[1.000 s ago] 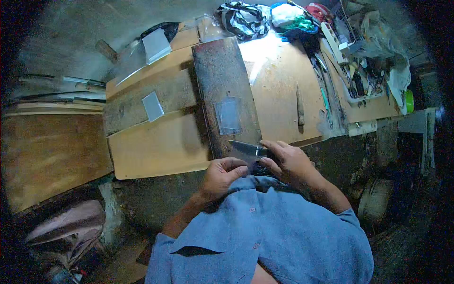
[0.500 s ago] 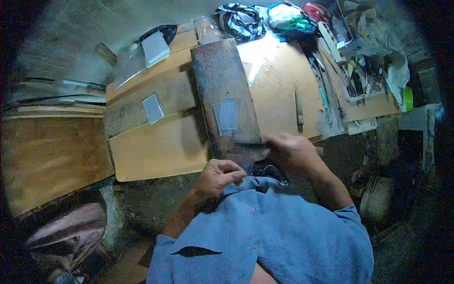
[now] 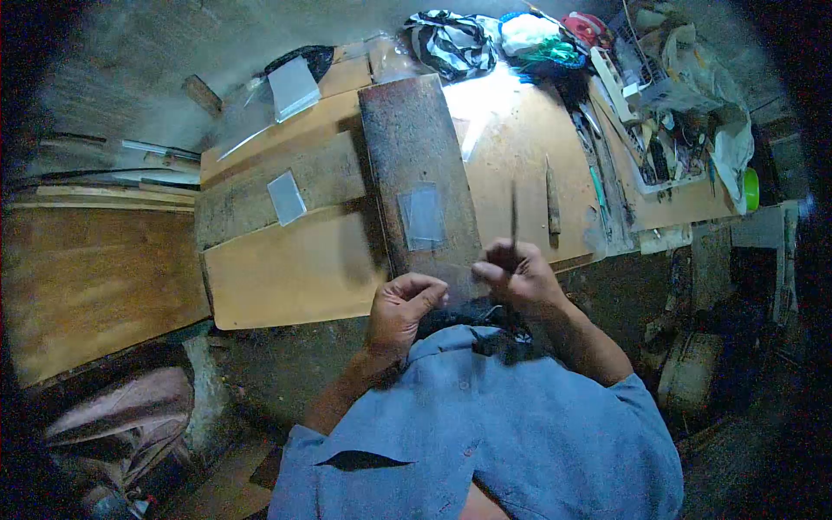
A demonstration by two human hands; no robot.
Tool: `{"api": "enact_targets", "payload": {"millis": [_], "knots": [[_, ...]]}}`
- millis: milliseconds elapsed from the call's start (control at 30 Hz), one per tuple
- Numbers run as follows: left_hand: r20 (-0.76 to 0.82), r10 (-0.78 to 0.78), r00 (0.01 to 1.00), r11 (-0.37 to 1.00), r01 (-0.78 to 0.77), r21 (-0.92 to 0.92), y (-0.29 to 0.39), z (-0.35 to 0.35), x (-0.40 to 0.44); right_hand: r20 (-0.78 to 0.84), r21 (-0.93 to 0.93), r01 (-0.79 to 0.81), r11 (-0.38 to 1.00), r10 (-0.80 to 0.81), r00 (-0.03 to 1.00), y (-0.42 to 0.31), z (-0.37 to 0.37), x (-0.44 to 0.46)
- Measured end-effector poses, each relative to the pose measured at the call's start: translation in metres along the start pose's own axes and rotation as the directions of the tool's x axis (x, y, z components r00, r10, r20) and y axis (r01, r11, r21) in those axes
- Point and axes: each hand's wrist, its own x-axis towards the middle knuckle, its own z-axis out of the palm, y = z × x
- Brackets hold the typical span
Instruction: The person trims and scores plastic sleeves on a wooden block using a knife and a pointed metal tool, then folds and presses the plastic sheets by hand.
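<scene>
My right hand [image 3: 523, 275] is closed around a thin, dark, blade-like tool [image 3: 513, 212]. It points away from me, above the right edge of the dark wooden board [image 3: 407, 117]; its exact kind is unclear. At the board's near end, my left hand [image 3: 404, 314] has thumb and forefinger pinched together. Whatever sits in that pinch is too small or too clear to make out. Just beyond both hands, several overlapping clear rectangular pieces [image 3: 422, 217] lie on the board. Another pale rectangular piece [image 3: 286, 198] rests farther left.
A wooden-handled pointed tool [image 3: 553, 208] lies right of the board. Farther right are long tools, a green strip [image 3: 596, 185] and a white tray [image 3: 672, 184] of tools. Bags [image 3: 455, 43] crowd the back. A stack of clear sheets [image 3: 294, 87] sits back left.
The tool in my right hand has swung from lying across the board's near end to pointing away from me. My left hand stays pinched, slightly higher in view.
</scene>
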Motion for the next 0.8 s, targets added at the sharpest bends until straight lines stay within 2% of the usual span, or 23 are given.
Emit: {"api": "enact_targets", "payload": {"millis": [67,133,233,267,333,367,433,500,533,633,700,800], "knots": [[-0.006,-0.030,1.000,0.999,0.029,-0.021,-0.003,0.000,-0.001,0.025,0.035,0.017,0.999,-0.018,1.000,-0.004,0.004,-0.002],[-0.123,0.013,0.992,0.981,-0.036,-0.189,-0.006,0.004,0.000,0.116,0.087,0.000,0.996,-0.010,0.993,0.000,0.006,-0.004],[-0.094,0.035,0.995,0.980,-0.053,-0.192,-0.012,0.001,0.000,0.109,0.064,0.034,0.997,-0.040,0.993,0.009,0.009,0.000],[-0.098,0.034,0.995,0.979,-0.053,-0.195,-0.011,0.000,-0.002,0.038,0.016,0.036,0.999,-0.037,0.999,0.004,0.009,-0.001],[0.072,-0.034,0.997,0.981,0.020,0.192,-0.005,-0.004,-0.006,-0.007,0.068,0.010,0.998,-0.010,1.000,-0.006,0.009,0.000],[0.073,-0.034,0.997,0.981,0.020,0.194,-0.002,-0.002,-0.008,-0.053,0.122,-0.009,0.993,0.015,0.998,-0.007,0.008,0.001],[0.097,-0.119,0.988,0.980,0.101,0.170,0.005,0.002,-0.010,-0.053,0.066,0.023,0.998,-0.020,0.998,-0.001,0.007,0.003],[0.078,-0.112,0.991,0.987,0.102,0.125,0.003,0.004,-0.008,0.030,-0.009,0.146,0.989,-0.146,0.989,0.013,0.008,0.006],[0.056,-0.107,0.993,0.992,0.102,0.077,0.002,0.005,-0.007,0.031,-0.009,0.147,0.989,-0.146,0.989,0.013,0.010,0.005],[0.041,-0.079,0.996,0.993,0.075,0.089,-0.005,0.004,-0.005,0.054,-0.048,0.106,0.993,-0.103,0.993,0.011,0.014,0.005],[0.038,-0.090,0.995,0.995,0.088,0.047,-0.007,0.005,-0.006,0.078,-0.121,0.000,0.993,0.009,0.997,0.013,0.013,0.006],[0.026,-0.087,0.996,0.996,0.088,-0.026,-0.010,0.004,-0.006,0.107,-0.162,0.043,0.986,-0.026,0.994,0.006,0.014,0.000]]}}
